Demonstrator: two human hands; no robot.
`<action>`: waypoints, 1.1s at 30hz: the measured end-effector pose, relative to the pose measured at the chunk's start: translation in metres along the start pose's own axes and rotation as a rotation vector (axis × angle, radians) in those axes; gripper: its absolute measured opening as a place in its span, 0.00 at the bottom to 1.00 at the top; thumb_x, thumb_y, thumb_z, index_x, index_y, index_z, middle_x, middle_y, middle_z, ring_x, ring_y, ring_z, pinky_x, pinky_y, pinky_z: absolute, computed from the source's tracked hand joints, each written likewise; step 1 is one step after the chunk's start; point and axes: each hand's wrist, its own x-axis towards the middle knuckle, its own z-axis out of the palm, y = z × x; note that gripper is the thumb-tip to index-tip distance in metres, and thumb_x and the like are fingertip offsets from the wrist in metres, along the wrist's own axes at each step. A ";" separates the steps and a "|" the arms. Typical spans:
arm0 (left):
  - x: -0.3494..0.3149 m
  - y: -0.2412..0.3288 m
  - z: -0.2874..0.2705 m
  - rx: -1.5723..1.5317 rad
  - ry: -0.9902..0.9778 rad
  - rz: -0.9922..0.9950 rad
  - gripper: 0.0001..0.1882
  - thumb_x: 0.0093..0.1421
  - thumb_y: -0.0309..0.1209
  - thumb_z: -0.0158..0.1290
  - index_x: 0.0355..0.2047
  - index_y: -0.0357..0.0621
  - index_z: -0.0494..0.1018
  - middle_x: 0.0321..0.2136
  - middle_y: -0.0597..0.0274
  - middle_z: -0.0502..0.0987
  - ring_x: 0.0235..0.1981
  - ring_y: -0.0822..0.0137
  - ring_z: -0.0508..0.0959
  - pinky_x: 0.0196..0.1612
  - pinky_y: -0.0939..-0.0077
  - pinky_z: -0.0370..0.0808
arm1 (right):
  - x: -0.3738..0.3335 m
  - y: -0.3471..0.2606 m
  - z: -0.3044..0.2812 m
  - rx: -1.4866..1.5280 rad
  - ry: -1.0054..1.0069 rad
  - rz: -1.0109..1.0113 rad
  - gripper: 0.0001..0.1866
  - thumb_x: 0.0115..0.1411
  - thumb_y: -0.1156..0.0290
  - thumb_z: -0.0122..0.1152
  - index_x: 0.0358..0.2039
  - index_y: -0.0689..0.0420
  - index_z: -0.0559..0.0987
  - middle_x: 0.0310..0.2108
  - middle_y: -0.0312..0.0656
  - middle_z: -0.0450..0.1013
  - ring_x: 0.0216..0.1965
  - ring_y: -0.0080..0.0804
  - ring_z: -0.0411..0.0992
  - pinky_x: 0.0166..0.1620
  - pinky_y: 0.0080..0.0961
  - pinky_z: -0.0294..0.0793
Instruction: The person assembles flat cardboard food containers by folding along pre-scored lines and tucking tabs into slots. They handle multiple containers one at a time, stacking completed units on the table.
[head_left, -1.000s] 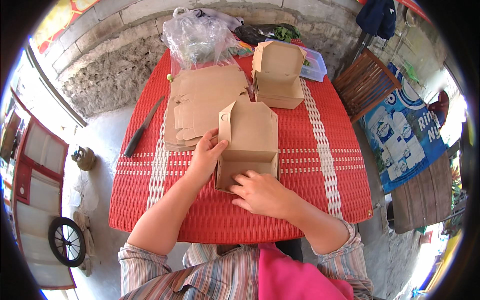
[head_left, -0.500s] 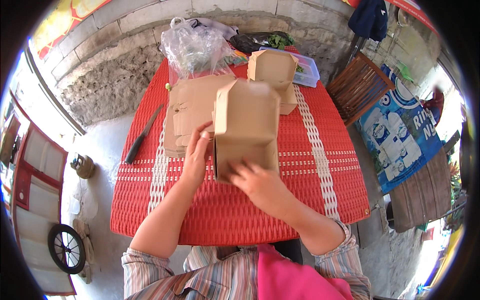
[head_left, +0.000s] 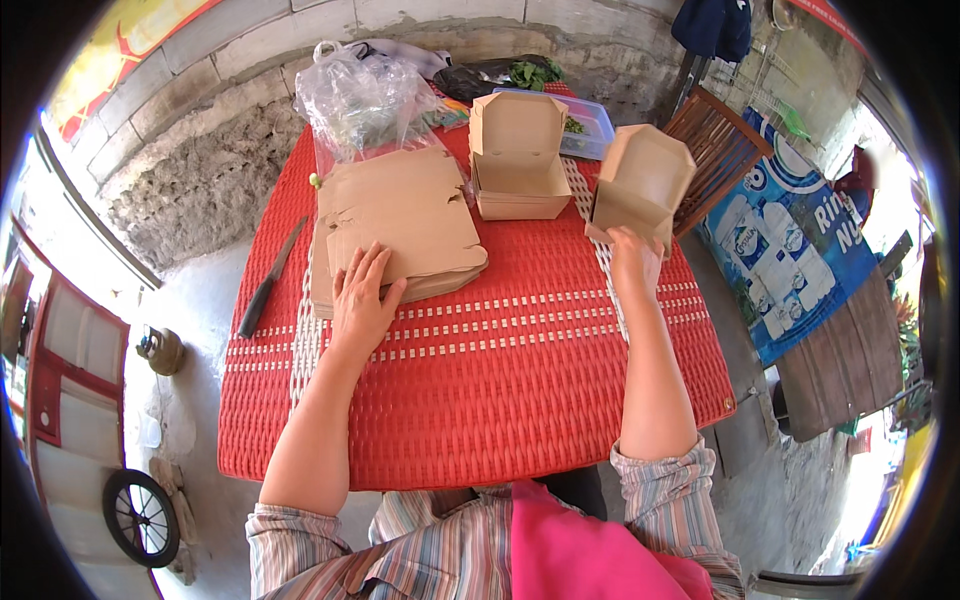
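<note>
Cardboard stack under loose left hand, palm down, open box grasped in outstretched right hand

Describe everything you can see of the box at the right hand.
The box is plain brown and looks like thin folded card. It has a low tray and a joined lid with slanted corners. The lid stands open, leaning back and showing its inner face. The box sits at an angle near the right edge of the red table, with the right hand gripping its near edge. Whether its base touches the table is unclear.
</note>
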 end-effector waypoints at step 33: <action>-0.008 0.046 -0.036 -0.049 0.084 0.467 0.14 0.50 0.15 0.51 0.38 0.37 0.76 0.36 0.56 0.78 0.38 0.55 0.80 0.39 0.64 0.78 | -0.050 -0.129 -0.036 0.339 0.201 -0.638 0.27 0.56 0.71 0.63 0.58 0.47 0.72 0.51 0.34 0.68 0.59 0.33 0.65 0.67 0.50 0.52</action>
